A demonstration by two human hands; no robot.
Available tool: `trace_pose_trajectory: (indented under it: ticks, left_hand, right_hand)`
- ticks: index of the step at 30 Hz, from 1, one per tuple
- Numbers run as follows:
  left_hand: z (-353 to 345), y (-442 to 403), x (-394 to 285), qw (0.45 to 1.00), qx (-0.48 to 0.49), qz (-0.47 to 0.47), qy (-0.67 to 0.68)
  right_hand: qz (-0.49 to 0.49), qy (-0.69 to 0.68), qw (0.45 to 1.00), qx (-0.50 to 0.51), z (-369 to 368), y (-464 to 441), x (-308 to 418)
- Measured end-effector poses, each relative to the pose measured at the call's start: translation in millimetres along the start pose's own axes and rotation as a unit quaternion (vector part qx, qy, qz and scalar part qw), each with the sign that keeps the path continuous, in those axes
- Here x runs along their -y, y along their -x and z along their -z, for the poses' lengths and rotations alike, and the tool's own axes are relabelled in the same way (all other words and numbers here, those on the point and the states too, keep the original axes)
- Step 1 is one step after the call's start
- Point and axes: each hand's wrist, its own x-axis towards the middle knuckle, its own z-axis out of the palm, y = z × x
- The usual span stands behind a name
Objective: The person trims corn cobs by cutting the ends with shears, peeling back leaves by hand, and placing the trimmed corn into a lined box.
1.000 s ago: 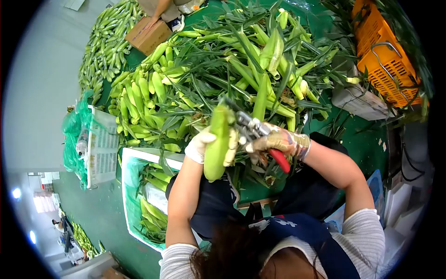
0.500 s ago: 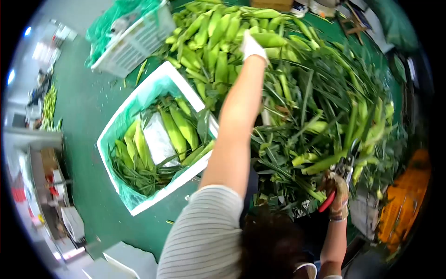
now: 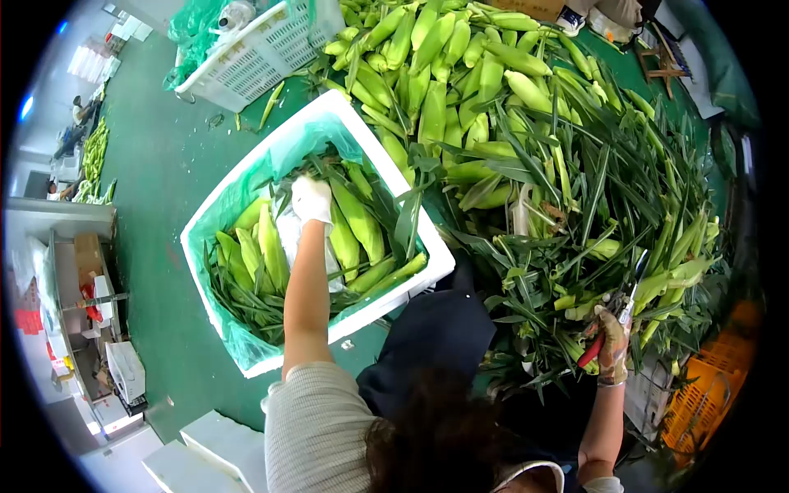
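My left hand (image 3: 311, 200), in a white glove, reaches into the foam box (image 3: 199, 215), over the upper end of a silvery-white packet (image 3: 289, 232). Its fingers point away from me, and what they may hold is hidden. Green ears of corn (image 3: 355, 220) in their husks lie on both sides of the packet, with long leaves around them. A thin green plastic liner (image 3: 246, 182) covers the box's inner walls. Off to the right, my right hand (image 3: 611, 345) wears a stained glove and grips red-handled pruning shears (image 3: 590, 352), their blades pointing up beside cut stalks.
A heap of husked-in corn (image 3: 436, 107) spreads behind the box. Loose leaves and stalks (image 3: 567, 214) pile up at right. A white basket (image 3: 271, 59) with green netting stands at upper left, an orange crate (image 3: 711, 382) at lower right.
My left hand has moved from the corn heap leftward and down into the foam box. My right hand keeps the shears in nearly the same place. The view has shifted slightly.
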Motion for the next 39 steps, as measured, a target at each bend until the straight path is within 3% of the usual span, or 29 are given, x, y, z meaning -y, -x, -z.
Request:
trace_pose_trajectory:
  ticks: [1, 3, 7, 9, 10, 11, 12, 14, 15, 16, 18, 19, 20, 21, 22, 23, 24, 25, 26, 28, 29, 30, 31, 34, 35, 37, 39]
  left_hand:
    - [-1.4, 1.1, 5.3, 0.991, 0.124, -0.007, -0.055]
    - [-39.3, -4.0, 12.1, 0.981, 0.122, 0.001, -0.153]
    - [-105.4, -34.8, 23.7, 0.969, 0.148, 0.028, -0.197]
    - [-113.0, -52.7, 43.2, 0.916, 0.237, -0.125, -0.298]
    - [-72.4, -48.8, 34.5, 0.959, 0.256, -0.09, -0.078]
    - [-33.9, -41.8, 35.7, 0.949, 0.274, -0.056, 0.146]
    - [-39.5, -49.1, 53.1, 0.931, 0.286, -0.043, 0.223]
    - [29.8, -15.1, 28.3, 0.967, 0.246, 0.002, 0.061]
    - [52.0, 7.0, 26.3, 0.966, 0.241, 0.012, 0.093]
    - [55.8, 20.2, 41.6, 0.968, 0.18, -0.047, 0.172]
    - [120.3, 44.4, 22.7, 0.986, 0.128, 0.028, 0.099]
    - [140.9, 36.9, 22.2, 0.992, 0.063, 0.06, 0.095]
    - [169.3, 38.9, 15.8, 0.982, -0.033, 0.045, 0.181]
    - [211.5, 49.4, -14.9, 0.941, -0.089, 0.057, 0.322]
    - [252.9, 70.3, -62.4, 0.836, -0.129, 0.047, 0.531]
    - [277.4, 80.6, -87.1, 0.773, -0.055, 0.023, 0.632]
    - [274.1, 71.1, -91.7, 0.815, -0.085, -0.087, 0.567]
    - [292.0, 96.4, -133.5, 0.945, -0.146, -0.138, 0.259]
    - [268.4, 86.6, -151.4, 0.922, -0.192, -0.226, 0.25]
    - [237.4, 94.5, -202.4, 0.896, -0.134, -0.297, 0.303]
    - [228.6, 106.6, -228.0, 0.849, 0.043, -0.235, 0.471]
    - [220.2, 119.0, -253.9, 0.684, 0.2, -0.078, 0.697]
    - [212.5, 131.9, -279.8, 0.545, 0.259, 0.097, 0.792]
    - [184.5, 177.4, -308.9, 0.563, 0.343, 0.078, 0.747]
    - [173.9, 186.5, -313.8, 0.559, 0.371, 0.085, 0.737]
    - [156.9, 205.3, -321.4, 0.6, 0.38, 0.127, 0.693]
    - [137.1, 218.5, -321.6, 0.591, 0.417, 0.102, 0.683]
  right_hand:
    - [0.001, -0.001, 1.0, -0.005, -2.3, -0.7, 0.6]
    - [-0.008, -0.017, 1.0, 0.01, -2.3, -1.5, -5.3]
    - [-0.017, -0.007, 1.0, -0.01, -14.5, 0.9, 2.2]
    - [-0.021, -0.026, 0.999, 0.009, -12.9, 3.8, 7.2]
    - [-0.02, -0.043, 0.999, 0.024, -10.8, 4.9, 8.0]
    - [-0.018, -0.06, 0.997, 0.036, -9.3, 6.7, 10.8]
    - [-0.029, 0.005, 0.999, 0.033, -12.6, 13.0, 25.4]
    - [0.029, 0.092, 0.993, 0.065, -2.6, 4.3, 9.4]
    - [0.064, 0.134, 0.986, 0.074, -0.8, 5.3, 6.0]
    - [0.076, 0.16, 0.981, 0.08, 0.0, 10.9, 9.5]
    - [0.126, 0.22, 0.964, 0.077, -7.7, 24.3, 21.1]
    - [0.109, 0.24, 0.96, 0.097, -10.6, 33.9, 30.9]
    - [0.165, 0.304, 0.935, 0.076, -14.7, 41.1, 37.4]
    - [0.215, 0.366, 0.903, 0.057, -19.2, 48.4, 40.4]
    - [0.239, 0.404, 0.882, 0.039, -24.9, 52.1, 33.4]
    - [0.303, 0.372, 0.876, 0.056, -29.5, 52.1, 25.8]
    - [0.319, 0.392, 0.861, 0.056, -34.4, 51.4, 20.4]
    - [0.337, 0.412, 0.845, 0.052, -38.5, 51.6, 19.7]
    - [0.315, 0.397, 0.861, 0.051, -42.9, 54.8, 23.2]
    - [0.304, 0.388, 0.87, 0.028, -46.0, 52.2, 21.8]
    - [0.313, 0.395, 0.864, -0.002, -45.5, 47.0, 16.5]
    - [0.275, 0.378, 0.884, 0.001, -42.3, 49.5, 31.8]
    - [0.268, 0.379, 0.885, -0.023, -38.2, 49.4, 38.0]
    - [0.283, 0.408, 0.859, -0.127, -30.0, 35.8, 40.1]
    - [0.273, 0.39, 0.87, -0.128, -22.1, 38.6, 47.7]
    - [0.305, 0.384, 0.856, -0.162, -13.6, 30.0, 41.6]
    - [0.302, 0.343, 0.876, -0.153, -6.5, 24.9, 42.3]
